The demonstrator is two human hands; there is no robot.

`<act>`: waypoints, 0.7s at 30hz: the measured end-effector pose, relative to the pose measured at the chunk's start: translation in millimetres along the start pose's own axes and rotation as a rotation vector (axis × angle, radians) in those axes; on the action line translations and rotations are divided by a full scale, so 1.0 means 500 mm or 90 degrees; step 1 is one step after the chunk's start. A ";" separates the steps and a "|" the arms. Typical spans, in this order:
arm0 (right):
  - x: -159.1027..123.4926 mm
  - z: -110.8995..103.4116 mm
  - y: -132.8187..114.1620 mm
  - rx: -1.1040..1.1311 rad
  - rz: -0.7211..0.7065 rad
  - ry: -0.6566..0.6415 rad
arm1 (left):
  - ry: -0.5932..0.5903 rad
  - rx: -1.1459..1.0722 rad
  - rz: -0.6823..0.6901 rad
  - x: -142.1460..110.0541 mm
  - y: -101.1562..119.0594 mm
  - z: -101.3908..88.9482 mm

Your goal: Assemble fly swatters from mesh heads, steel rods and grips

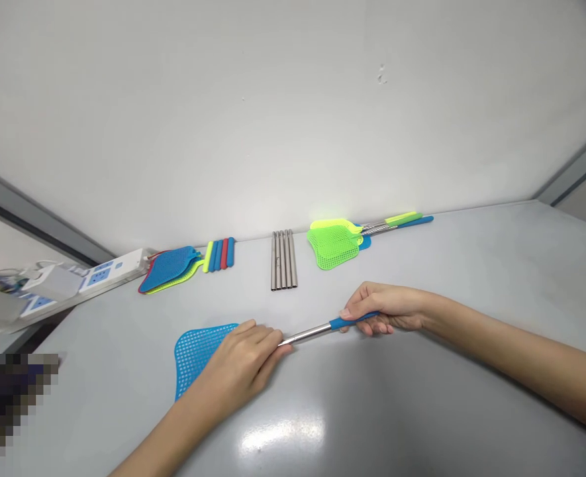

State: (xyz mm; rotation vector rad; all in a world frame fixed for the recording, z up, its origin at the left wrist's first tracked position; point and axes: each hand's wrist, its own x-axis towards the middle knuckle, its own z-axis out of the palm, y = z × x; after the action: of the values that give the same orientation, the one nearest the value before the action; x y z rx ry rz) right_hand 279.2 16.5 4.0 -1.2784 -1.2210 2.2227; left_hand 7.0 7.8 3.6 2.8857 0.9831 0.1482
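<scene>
A blue fly swatter [196, 354] lies across the front of the table, its perforated head to the left. My left hand [250, 354] is closed round the neck where the head meets the metal rod [310, 333], and it hides that joint. On the right, my right hand [372, 311] grips the blue handle sleeve [340, 323] at the rod's other end, thumb on top and fingers beneath. Rod and sleeve form one straight line between my hands.
Along the wall lie stacked swatter heads [171, 268], several coloured handle sleeves [219, 255], several metal rods [283, 262] and a pile of assembled swatters [335, 244]. A white power strip [114, 273] with adapters and cables runs along the left edge.
</scene>
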 end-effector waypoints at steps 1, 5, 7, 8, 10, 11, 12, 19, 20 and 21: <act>-0.001 0.003 -0.001 0.012 0.020 0.000 | 0.004 0.011 0.008 0.000 0.002 0.000; -0.003 0.016 -0.002 0.049 0.044 0.004 | 0.022 0.040 0.031 0.003 0.008 -0.002; -0.002 0.020 -0.001 0.055 0.036 0.004 | 0.029 0.047 0.034 0.005 0.011 -0.001; -0.001 0.020 0.000 0.054 0.034 0.002 | 0.029 0.045 0.032 0.006 0.011 0.000; 0.001 0.020 0.003 0.050 0.034 -0.001 | 0.022 0.037 0.025 0.008 0.011 0.003; 0.002 0.019 0.004 0.047 0.034 -0.003 | 0.015 0.030 0.019 0.008 0.011 0.004; 0.002 0.018 0.005 0.045 0.033 -0.005 | 0.007 0.022 0.013 0.009 0.011 0.004; 0.002 0.010 0.006 0.006 -0.013 -0.037 | -0.051 -0.065 -0.018 0.013 0.006 -0.002; 0.001 0.009 0.005 -0.005 -0.020 -0.048 | -0.056 -0.076 -0.022 0.014 0.005 -0.003; 0.001 0.008 0.005 -0.020 -0.029 -0.056 | -0.060 -0.086 -0.027 0.015 0.002 -0.004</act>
State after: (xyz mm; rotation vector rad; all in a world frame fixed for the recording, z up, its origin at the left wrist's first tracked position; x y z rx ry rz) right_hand 276.1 13.1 2.8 -1.1622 -1.3090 2.2571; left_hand 13.3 11.5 6.2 2.7220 0.9764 0.0723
